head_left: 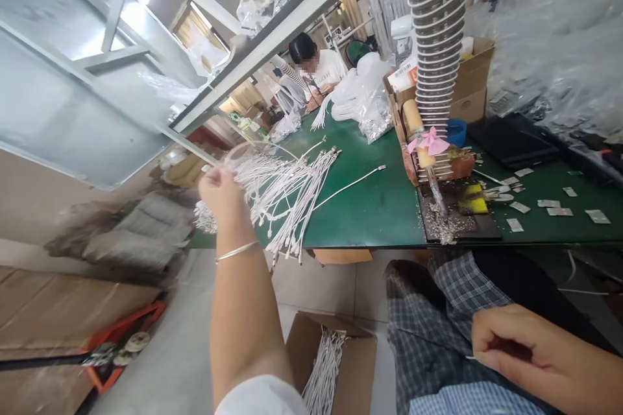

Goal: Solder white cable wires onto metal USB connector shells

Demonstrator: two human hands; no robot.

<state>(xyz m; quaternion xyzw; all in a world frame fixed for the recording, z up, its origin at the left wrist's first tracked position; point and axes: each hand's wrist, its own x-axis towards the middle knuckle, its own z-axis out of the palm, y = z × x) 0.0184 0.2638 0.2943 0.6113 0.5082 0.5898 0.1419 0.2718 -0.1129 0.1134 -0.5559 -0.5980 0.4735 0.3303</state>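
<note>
My left hand point(221, 188) stretches to the far left end of the bench, its fingers closed on a white cable point(238, 148) that arcs up beside the pile. Under and right of it spreads a heap of white cables point(292, 194) with small connectors at their ends, some hanging over the bench edge. One cable point(348, 188) sticks out to the right, apart from the rest. Near my lap, my right hand point(506, 343) is curled closed; a thin pale tip pokes out by its fingers, too small to name.
A soldering iron point(433, 185) with a pink bow leans over a dark, solder-spattered pad point(487, 227), below a ribbed hose point(433, 26). Small metal pieces point(559, 211) lie at right. A cardboard box point(363, 363) on the floor holds cables. A person point(326, 68) works opposite.
</note>
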